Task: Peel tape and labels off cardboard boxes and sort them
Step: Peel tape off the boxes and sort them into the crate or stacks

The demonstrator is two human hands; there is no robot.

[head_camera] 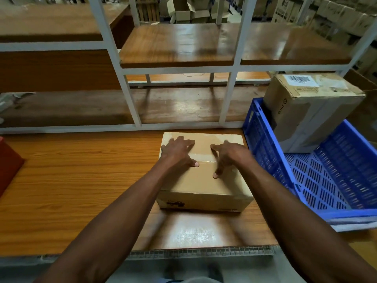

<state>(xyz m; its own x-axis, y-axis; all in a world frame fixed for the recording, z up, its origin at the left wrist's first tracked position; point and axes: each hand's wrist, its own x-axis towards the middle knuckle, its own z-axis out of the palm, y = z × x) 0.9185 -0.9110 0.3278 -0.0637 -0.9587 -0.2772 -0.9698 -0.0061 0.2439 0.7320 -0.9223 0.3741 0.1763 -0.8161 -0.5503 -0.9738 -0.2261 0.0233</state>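
A brown cardboard box sits on the wooden table, its top flaps sealed by a strip of clear tape along the middle seam. My left hand lies flat on the left part of the lid, fingers spread, thumb by the seam. My right hand rests on the right part of the lid, fingers spread, thumb pointing down onto the near flap. Neither hand grips anything.
A blue plastic crate stands at the right, touching the box, with a second cardboard box bearing a barcode label in its far end. A red bin is at the left edge. White-framed wooden shelves rise behind the table.
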